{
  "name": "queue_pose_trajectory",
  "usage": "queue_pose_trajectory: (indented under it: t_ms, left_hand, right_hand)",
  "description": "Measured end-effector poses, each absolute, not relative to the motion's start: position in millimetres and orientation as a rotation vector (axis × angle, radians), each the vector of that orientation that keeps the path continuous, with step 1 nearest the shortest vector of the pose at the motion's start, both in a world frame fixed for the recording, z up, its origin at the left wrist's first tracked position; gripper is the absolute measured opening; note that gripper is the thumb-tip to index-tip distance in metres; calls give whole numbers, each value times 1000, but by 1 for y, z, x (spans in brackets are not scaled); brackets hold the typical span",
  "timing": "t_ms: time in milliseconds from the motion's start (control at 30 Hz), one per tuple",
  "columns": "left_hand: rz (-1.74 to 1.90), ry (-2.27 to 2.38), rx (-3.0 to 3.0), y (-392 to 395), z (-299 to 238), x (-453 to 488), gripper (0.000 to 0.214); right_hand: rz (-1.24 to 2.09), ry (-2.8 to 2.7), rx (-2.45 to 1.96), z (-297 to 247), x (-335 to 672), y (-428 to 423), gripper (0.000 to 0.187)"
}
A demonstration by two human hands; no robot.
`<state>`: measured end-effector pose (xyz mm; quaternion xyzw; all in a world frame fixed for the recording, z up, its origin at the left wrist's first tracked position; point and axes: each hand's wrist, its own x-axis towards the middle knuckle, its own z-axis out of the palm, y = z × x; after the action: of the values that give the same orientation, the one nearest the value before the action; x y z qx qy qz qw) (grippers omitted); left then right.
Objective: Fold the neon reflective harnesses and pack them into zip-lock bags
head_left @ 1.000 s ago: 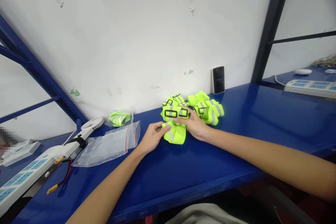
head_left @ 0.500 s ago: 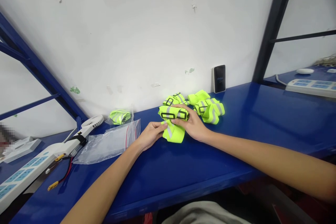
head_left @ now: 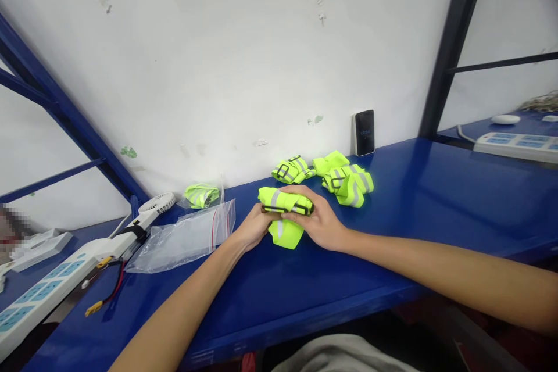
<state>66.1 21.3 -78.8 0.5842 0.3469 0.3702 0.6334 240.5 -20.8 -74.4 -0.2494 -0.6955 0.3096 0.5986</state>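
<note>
Between my hands is a neon-yellow reflective strap (head_left: pixel 286 235), partly rolled, with grey stripes and black buckles; a loose end hangs below the roll. My left hand (head_left: pixel 255 225) grips the roll's left end, thumb in front. Around its right end my right hand (head_left: pixel 321 218) is closed, fingers over the top and thumb along the front. Just behind lie another rolled strap bundle (head_left: pixel 293 169) and, to its right, a looser pile of the same straps (head_left: pixel 349 180). Left of my hands are clear zip bags (head_left: pixel 181 238) with a red seal line.
A bagged neon strap (head_left: pixel 201 195) lies by the wall, beside a small white fan (head_left: pixel 157 203). A power strip (head_left: pixel 39 296) and a cable with yellow connectors (head_left: pixel 114 285) are at left. A phone-like device (head_left: pixel 364 132) leans on the wall. Blue table (head_left: pixel 392 256) beneath.
The roll has come slightly down and towards me and has turned, so its buckles now show edge-on. My left hand has moved up onto the roll's end. The view shifted slightly.
</note>
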Motion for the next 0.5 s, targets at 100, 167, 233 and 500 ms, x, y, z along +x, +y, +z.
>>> queue_pose_trajectory:
  t_ms: [100, 167, 233, 500]
  left_hand:
    - [861, 797, 1294, 21, -80, 67, 38]
    - [867, 794, 1265, 20, -78, 67, 38]
    - [859, 804, 1262, 19, -77, 64, 36]
    - [893, 785, 1633, 19, -78, 56, 34]
  right_hand:
    - [688, -1661, -561, -76, 242, -22, 38]
    - [658, -1696, -542, -76, 245, -22, 38]
    - [639, -1759, -507, -75, 247, -23, 40]
    - [606, -1907, -434, -69, 255, -22, 39]
